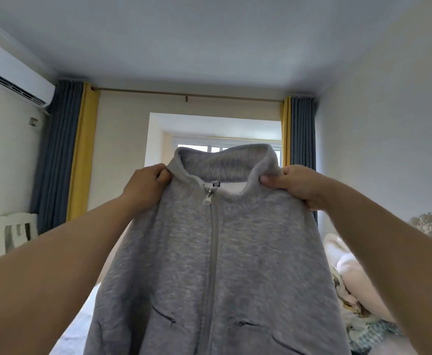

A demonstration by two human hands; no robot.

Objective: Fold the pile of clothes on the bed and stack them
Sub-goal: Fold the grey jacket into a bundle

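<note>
A grey fleece jacket (217, 252) hangs zipped, front facing the person, held up in the air. The left hand (145, 185) and right hand (299, 187) each pinch a shoulder beside the upright collar, grip tight. Below the right grip lies the clothes pile (355, 290); beyond both, curtains (63, 149).

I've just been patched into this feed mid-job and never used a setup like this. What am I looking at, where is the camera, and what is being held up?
No machine here: a person wears one wide-angle camera on the head, so you see their own bare arms reaching forward. The left hand and right hand each pinch a shoulder of a light grey fleece zip-up jacket, holding it up in the air, zipper closed and facing the camera. To the lower right lies a pile of pale and patterned clothes on the bed. Behind are blue and yellow curtains and a white wall air conditioner.
</note>
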